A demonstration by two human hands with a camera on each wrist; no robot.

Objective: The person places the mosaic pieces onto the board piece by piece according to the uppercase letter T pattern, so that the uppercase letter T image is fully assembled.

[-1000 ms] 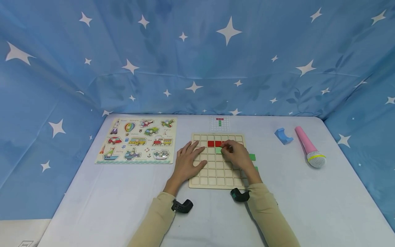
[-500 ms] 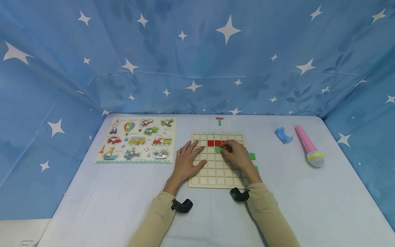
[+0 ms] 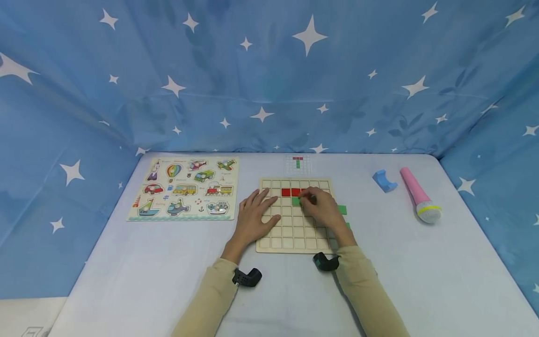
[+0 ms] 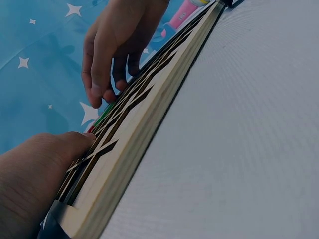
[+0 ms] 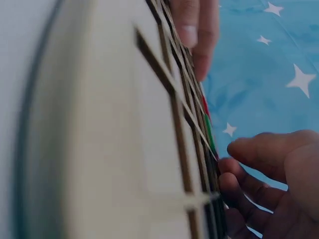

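a pale wooden board with a square-celled grid (image 3: 288, 232) is lying on a white surface (image 3: 168, 276). my left hand (image 3: 252, 220) is resting spread on the board's left side. my right hand (image 3: 321, 206) is bending its fingers down at a flat green square tile (image 3: 295, 201); whether it is pinching the tile or only touching it, i cannot tell. the tile is occupying a cell directly below the middle of a row of flat red square tiles (image 3: 286, 192), its right edge being hidden by my fingertips.

possible faults: my fingertips may be catching the tile's edge as they lift, tipping it out of its cell or nudging the nearest red neighbour. uneven pressure from my left palm could be sliding the whole board. a careless wrist could be sweeping aside the flat loose green pieces (image 3: 342, 209) lying at the board's right side.

counts: one green tile is showing in the grid; three red ones are forming the row, the third mostly covered; two loose green pieces are showing. one white printed pattern card (image 3: 290, 171), one flat vehicle-picture puzzle board (image 3: 183, 201), one blue curved block (image 3: 384, 181) and one pink-handled toy microphone (image 3: 414, 187) are lying farther out.
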